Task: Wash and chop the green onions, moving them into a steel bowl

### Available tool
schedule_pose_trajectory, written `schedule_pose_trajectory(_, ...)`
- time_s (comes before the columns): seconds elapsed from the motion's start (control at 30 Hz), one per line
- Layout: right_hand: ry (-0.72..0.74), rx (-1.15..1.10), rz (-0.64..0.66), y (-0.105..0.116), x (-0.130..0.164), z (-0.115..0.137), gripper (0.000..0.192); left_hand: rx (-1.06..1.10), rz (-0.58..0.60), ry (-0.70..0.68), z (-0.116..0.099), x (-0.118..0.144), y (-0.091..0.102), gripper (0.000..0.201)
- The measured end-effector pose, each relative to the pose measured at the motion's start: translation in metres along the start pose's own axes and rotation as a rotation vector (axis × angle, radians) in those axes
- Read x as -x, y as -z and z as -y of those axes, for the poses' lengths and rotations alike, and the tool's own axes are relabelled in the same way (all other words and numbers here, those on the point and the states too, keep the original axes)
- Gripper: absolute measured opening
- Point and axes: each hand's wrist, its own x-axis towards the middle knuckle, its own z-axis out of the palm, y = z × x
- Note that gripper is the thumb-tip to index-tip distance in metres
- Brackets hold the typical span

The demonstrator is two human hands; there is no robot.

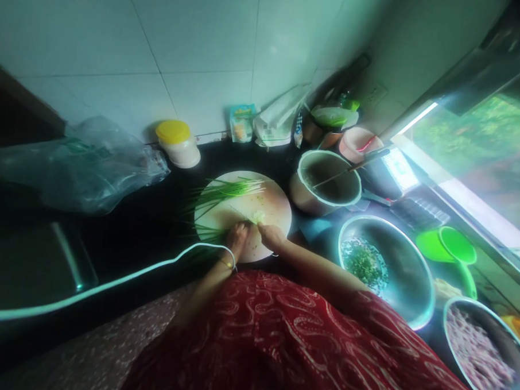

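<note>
A round pale cutting board (272, 204) lies on the dark counter in front of me. My left hand (238, 237) is closed on a bunch of thin green onions (210, 234) at the board's near left side, their long leaves reaching past its edge. My right hand (272, 237) grips a knife (242, 214), whose thin blade points up and left across the board; its handle is hidden in the fingers. Small chopped pale pieces (258, 217) lie just beyond the right hand. Farther back, another bunch of green onions (238, 188) rests across the board.
To the right stand a deep pot (301, 194), a large metal bowl (407, 264) with chopped greens, a bowl of pinkish strips (472, 354) and a green mug (458, 245). A yellow-lidded jar (173, 132) and plastic bags (89, 164) are left. A white cable (122, 279) crosses my left wrist.
</note>
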Motion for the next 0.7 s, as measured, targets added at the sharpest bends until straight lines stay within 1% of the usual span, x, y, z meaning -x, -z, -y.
schedule_pose_trajectory(0.17, 0.013, 0.024, 0.027, 0.0013, 0.0051, 0.0023, 0.035, -0.036, -0.003, -0.04, -0.0003, -0.0015, -0.001, 0.025)
schedule_pose_trajectory(0.37, 0.032, 0.03, -0.008, 0.0, -0.0005, 0.0016, 0.039, -0.025, -0.016, -0.019, 0.0018, -0.0021, -0.0024, 0.027)
schedule_pose_trajectory(0.5, 0.034, 0.024, 0.015, 0.0016, 0.0032, -0.0014, 0.037, -0.007, -0.042, -0.039, 0.0016, -0.0002, -0.0032, 0.027)
schedule_pose_trajectory(0.7, 0.04, 0.023, 0.013, -0.0012, -0.0005, 0.0009, 0.041, -0.013, -0.008, 0.013, 0.0027, 0.0, -0.0026, 0.026)
